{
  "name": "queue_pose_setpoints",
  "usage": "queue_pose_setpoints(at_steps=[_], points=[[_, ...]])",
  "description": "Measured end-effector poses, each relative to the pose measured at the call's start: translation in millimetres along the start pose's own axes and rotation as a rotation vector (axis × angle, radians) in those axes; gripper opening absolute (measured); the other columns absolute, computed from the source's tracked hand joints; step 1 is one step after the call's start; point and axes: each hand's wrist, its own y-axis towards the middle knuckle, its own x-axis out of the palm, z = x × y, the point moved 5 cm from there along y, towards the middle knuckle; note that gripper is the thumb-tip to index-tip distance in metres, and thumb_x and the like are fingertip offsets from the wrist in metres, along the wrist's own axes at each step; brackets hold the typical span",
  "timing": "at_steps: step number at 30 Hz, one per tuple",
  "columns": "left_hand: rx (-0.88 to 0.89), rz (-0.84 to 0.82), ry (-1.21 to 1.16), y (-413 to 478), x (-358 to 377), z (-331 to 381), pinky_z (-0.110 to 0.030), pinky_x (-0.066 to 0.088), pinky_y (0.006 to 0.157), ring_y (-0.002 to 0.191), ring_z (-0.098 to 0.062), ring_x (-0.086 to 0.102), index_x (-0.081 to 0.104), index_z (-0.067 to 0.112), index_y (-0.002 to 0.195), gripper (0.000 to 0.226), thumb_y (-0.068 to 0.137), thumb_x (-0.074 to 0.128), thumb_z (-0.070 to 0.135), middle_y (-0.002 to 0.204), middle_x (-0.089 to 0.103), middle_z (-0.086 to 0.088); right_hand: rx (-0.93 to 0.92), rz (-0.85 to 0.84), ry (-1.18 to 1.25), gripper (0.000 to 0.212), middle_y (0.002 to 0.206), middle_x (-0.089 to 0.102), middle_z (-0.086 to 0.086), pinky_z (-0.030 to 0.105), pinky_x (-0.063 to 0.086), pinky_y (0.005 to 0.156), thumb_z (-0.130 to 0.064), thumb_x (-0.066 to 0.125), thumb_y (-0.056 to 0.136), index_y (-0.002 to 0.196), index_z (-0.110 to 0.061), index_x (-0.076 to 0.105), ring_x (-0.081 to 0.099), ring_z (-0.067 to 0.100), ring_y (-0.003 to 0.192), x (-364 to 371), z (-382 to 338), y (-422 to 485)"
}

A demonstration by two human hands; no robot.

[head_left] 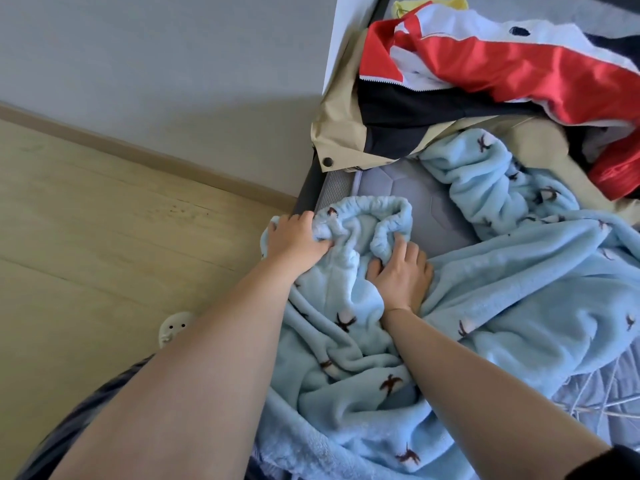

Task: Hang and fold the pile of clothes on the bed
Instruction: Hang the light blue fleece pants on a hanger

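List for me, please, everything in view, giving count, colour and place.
fleece garment: one, light blue with dark bird prints, spread on the bed
jacket: one, beige and black, at the bed corner
sports top: one, red and white, top right
yellow cloth: one, top edge
bed: one, grey, under the clothes
floor: pale wood, left
white object: one, on the floor
left hand: grips the fleece waistband
right hand: on the fleece, grip unclear
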Motion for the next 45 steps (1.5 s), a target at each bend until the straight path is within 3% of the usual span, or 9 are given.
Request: queue_pose_setpoints(at_steps=[4,9,16,20,25,29,33,39,45], points=[[-0.020,-0.018,0.114,-10.8,-4.4,-2.3,-0.029,0.029,0.051,0.061,-0.017,0.044,0.044,0.023,0.096,0.024,0.092,0.043,0.046,0.074,0.051,0.004,-0.018,-0.009,-0.006,0.049,0.102,0.059,0.016,0.046,0.038,0.083,-0.021,0.062,0.078,0.125,-0.006,0.055,0.053,0.036,0.099,-0.4,-2.5,0.1],[0.011,-0.181,-0.051,-48.0,3.9,-18.3,-0.039,0.047,0.071,0.076,-0.024,0.055,0.038,0.021,0.075,0.035,0.093,0.045,0.051,0.087,0.060,-0.005,-0.064,-0.098,-0.066,0.041,0.108,0.058,0.016,0.045,0.036,0.085,-0.017,0.055,0.082,0.122,-0.005,0.053,0.052,0.035,0.100,-3.6,-2.3,-1.2],[-0.035,-0.370,-0.170,-100.6,-22.2,-27.3,-0.027,0.034,0.055,0.081,-0.018,0.057,0.049,0.021,0.086,0.019,0.083,0.062,0.034,0.088,0.057,0.003,-0.089,-0.197,0.092,0.034,0.101,0.063,0.012,0.036,0.038,0.071,-0.009,0.048,0.081,0.114,-0.007,0.051,0.056,0.030,0.085,-18.1,-8.8,-5.2],[-0.276,-0.326,-0.282,-132.0,-29.4,-42.3,-0.033,0.043,0.077,0.100,-0.026,0.055,0.053,0.014,0.121,0.048,0.082,0.067,0.038,0.120,0.057,-0.006,0.071,-0.402,0.270,0.048,0.116,0.059,0.011,0.036,0.042,0.077,-0.026,0.047,0.083,0.128,-0.016,0.036,0.054,0.029,0.094,-30.2,-10.7,-14.3],[-0.531,-0.199,-0.528,-147.4,-41.4,-42.9,-0.030,0.048,0.065,0.075,-0.022,0.060,0.060,0.007,0.105,0.039,0.081,0.062,0.038,0.092,0.064,-0.008,0.185,-0.909,0.555,0.103,0.145,0.038,0.007,0.041,0.039,0.102,-0.075,0.058,0.070,0.150,-0.026,0.017,0.046,0.029,0.124,-43.8,-26.4,-26.5],[-0.662,-0.098,-0.842,-149.9,-57.9,-35.9,-0.026,0.044,0.055,0.063,-0.019,0.058,0.058,0.009,0.080,0.026,0.079,0.063,0.035,0.072,0.061,-0.003,-0.081,-1.266,0.310,0.123,0.152,0.029,-0.001,0.044,0.036,0.109,-0.062,0.077,0.060,0.150,-0.038,-0.002,0.041,0.025,0.132,-50.7,-25.0,-50.5],[-0.575,-0.111,-1.096,-152.8,-63.7,-33.1,-0.032,0.054,0.068,0.066,-0.017,0.057,0.055,0.017,0.074,0.020,0.085,0.069,0.026,0.075,0.059,-0.003,-0.353,-0.963,-0.102,0.119,0.145,0.029,0.011,0.044,0.035,0.103,-0.050,0.075,0.066,0.148,-0.034,-0.010,0.035,0.034,0.132,-39.4,-42.2,-76.0],[-0.255,-0.234,-1.257,-160.7,-81.1,-21.5,-0.042,0.050,0.095,0.100,-0.031,0.065,0.057,0.009,0.124,0.041,0.085,0.069,0.012,0.109,0.066,-0.017,-0.243,-0.692,-0.068,0.059,0.124,0.055,0.005,0.036,0.045,0.091,-0.044,0.049,0.086,0.138,-0.024,0.030,0.056,0.023,0.111,-21.4,-53.1,-81.5],[-0.300,0.024,-0.860,-151.5,-93.4,-39.6,-0.018,0.039,0.055,0.071,-0.001,0.052,0.048,0.020,0.130,0.051,0.082,0.065,0.023,0.104,0.058,0.004,-0.173,-0.602,0.148,0.016,0.106,0.053,-0.002,0.025,0.039,0.082,-0.029,0.043,0.094,0.103,-0.018,0.051,0.051,0.014,0.099,-42.0,-92.5,-46.6]])
